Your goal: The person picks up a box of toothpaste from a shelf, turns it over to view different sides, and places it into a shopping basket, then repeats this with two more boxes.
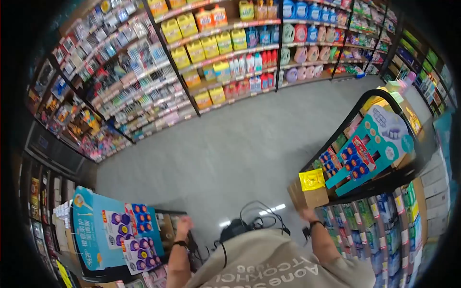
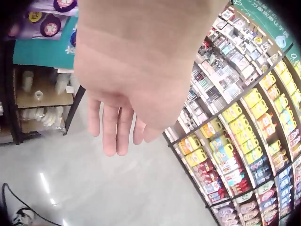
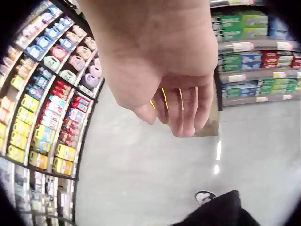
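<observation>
My left hand (image 1: 183,226) hangs beside the teal display at lower left, its fingers loose and holding nothing; the left wrist view shows the palm and relaxed fingers (image 2: 117,127) above the grey floor. At the lower right, my right hand (image 1: 307,215) is at the near edge of a cardboard box (image 1: 317,198), which has a yellow packet (image 1: 312,179) on top. Seen from the right wrist, the fingers (image 3: 188,106) hang slightly bent, with the box (image 3: 207,131) behind them and yellow showing through the gaps. Whether they touch the box cannot be told.
Stocked shelves (image 1: 216,62) line the far side beyond the grey floor (image 1: 216,144). A teal display (image 1: 93,230) stands at lower left. On the right are a black-framed display (image 1: 384,139) and shelves of green and blue packs (image 1: 357,221). Black cables (image 1: 261,216) lie near my body.
</observation>
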Demonstrator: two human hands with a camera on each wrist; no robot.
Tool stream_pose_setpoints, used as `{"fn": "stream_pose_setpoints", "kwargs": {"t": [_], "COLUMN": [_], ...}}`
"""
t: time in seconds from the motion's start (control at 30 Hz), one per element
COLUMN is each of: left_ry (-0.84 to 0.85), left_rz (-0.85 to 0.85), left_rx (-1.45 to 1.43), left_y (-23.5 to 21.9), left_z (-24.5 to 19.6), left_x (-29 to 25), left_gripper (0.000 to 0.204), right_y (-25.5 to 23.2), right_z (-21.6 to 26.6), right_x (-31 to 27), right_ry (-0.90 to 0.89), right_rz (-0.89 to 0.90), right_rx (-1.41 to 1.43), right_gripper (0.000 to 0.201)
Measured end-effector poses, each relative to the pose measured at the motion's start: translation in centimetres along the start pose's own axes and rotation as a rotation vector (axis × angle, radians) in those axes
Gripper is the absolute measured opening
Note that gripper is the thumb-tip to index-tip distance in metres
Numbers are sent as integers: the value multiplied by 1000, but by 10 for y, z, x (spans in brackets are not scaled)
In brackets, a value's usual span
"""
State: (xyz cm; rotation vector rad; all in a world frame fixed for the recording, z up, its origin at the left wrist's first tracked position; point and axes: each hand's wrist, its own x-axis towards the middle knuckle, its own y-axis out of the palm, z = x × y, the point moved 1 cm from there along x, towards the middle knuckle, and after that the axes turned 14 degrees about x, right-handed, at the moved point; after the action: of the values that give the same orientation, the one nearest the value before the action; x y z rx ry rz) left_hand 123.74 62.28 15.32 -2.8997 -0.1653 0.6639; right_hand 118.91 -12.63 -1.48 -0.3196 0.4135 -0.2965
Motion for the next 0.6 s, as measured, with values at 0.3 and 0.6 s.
{"fn": "stream_pose_setpoints", "kwargs": {"t": [0.3, 0.6], "left_ry": [-331, -623], "left_rz": [-97, 129], "left_rx": [343, 407], "left_y": [37, 70], "left_z": [28, -77], "left_x": [107, 365], "left_gripper": [23, 23], "right_y": [7, -54], "right_z": [213, 227], "right_x": [163, 231], "right_ry": [315, 711], "right_rz": [339, -35], "right_rx": [178, 220], "right_gripper": [21, 33]}}
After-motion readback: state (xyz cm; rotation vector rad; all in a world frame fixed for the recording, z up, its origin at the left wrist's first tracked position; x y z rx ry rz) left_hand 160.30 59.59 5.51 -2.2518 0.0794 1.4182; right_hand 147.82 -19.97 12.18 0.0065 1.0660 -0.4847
